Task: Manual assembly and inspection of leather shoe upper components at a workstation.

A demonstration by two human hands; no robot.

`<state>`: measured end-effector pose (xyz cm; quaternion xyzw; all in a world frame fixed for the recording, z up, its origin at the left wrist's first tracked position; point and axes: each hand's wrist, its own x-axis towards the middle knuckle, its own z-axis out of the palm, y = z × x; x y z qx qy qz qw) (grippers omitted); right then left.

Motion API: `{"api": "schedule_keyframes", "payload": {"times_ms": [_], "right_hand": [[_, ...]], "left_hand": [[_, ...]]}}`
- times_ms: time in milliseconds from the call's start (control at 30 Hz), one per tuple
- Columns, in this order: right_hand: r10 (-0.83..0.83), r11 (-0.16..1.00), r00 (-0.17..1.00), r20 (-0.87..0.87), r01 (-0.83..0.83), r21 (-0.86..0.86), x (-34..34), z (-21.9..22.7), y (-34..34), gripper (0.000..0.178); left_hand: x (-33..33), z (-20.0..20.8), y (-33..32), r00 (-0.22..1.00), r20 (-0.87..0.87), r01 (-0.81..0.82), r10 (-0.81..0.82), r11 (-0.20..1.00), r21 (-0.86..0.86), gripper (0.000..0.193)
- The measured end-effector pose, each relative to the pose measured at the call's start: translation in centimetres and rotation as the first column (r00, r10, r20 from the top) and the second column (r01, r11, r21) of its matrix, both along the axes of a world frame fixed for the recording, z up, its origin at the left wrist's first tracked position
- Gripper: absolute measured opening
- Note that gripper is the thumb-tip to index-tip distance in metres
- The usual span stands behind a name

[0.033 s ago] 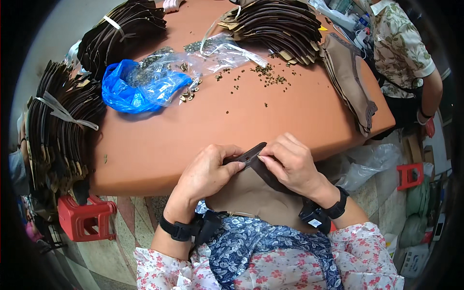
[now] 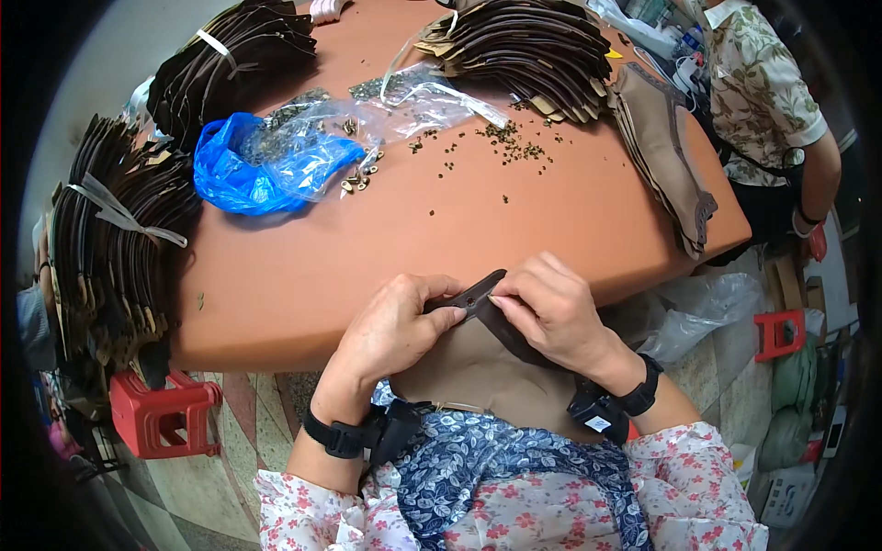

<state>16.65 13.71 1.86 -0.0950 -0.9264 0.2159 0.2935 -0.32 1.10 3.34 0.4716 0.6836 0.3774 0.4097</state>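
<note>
A brown shoe upper with a dark edge strip lies over my lap, its upper end by the table's near edge. My left hand grips this strip between thumb and fingers, beside a small hole in it. On the strip's other side, my right hand is closed in a pinch close to the hole. A tiny yellowish bit shows at its fingertips, too small to name. Loose small metal eyelets are scattered farther back on the orange-brown table.
Tied bundles of dark uppers stand at the left, back left and back right. A blue plastic bag and clear bags hold metal parts. More brown uppers lie at the right, near another person. Red stools flank the table.
</note>
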Motion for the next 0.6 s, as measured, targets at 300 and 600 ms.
{"api": "schedule_keyframes", "payload": {"times_ms": [300,600], "right_hand": [[-0.041,0.997,0.999,0.032,0.039,0.063,-0.3,0.1,-0.6,0.010],[-0.061,0.987,0.986,0.157,0.083,-0.140,-0.5,1.1,-0.6,0.010]], "left_hand": [[0.3,0.1,-0.2,0.998,0.053,-0.030,0.029,0.999,0.033,0.025],[0.6,-0.1,-0.6,0.998,0.003,-0.058,0.057,0.995,0.082,0.023]]}}
